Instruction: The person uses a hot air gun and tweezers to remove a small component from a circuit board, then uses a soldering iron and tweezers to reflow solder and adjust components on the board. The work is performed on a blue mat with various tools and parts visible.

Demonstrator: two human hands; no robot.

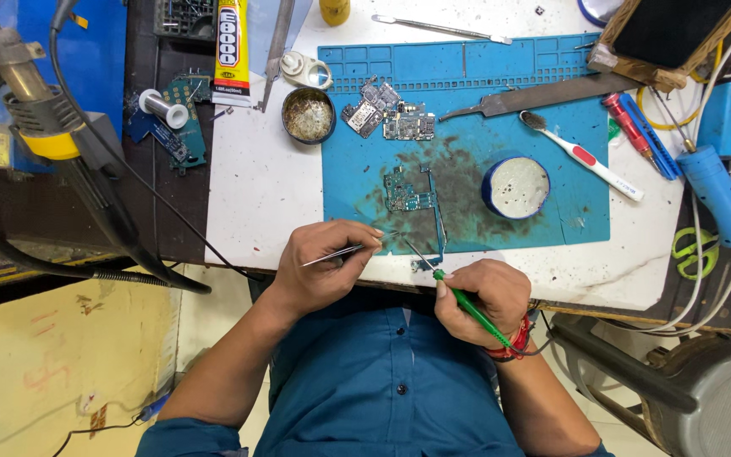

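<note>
worktop [264,186]: white and stained, under everything, with the mat on top of it.
mat [585,211]: big, blue, with a dark dirty patch in its middle. Every place below is told from this mat.
left hand [327,262]: at the mat's near edge, toward its left corner. The fingers are pinched shut on the tweezers.
right hand [484,296]: just off the mat's near edge, a bit right of the left hand. It is closed around the iron like a fist on a pen. The two hands are close but not touching.
file [543,95]: long, grey and flat, lying across the mat's far right part.
toothbrush [585,156]: white with a red spot, on the mat's right side, sticking out past its right edge.
iron [467,306]: thin, with a green handle, in the right hand. Its metal tip points up onto the mat's near edge, just by the board.
tweezers [336,252]: thin and silver, in the left hand. The tips point right, toward the mat's near edge and the board.
tin [515,188]: round and blue with pale stuff inside, on the mat, right of the dark patch.
dish [309,116]: small, round and dark, on the worktop just past the mat's left edge.
board [408,193]: small and green-blue, on the mat's dark patch, with a thin strip running down to the near edge. The tweezers and iron tips meet close to its lower end.
chips [387,114]: a few small broken boards, heaped on the mat's far part.
</note>
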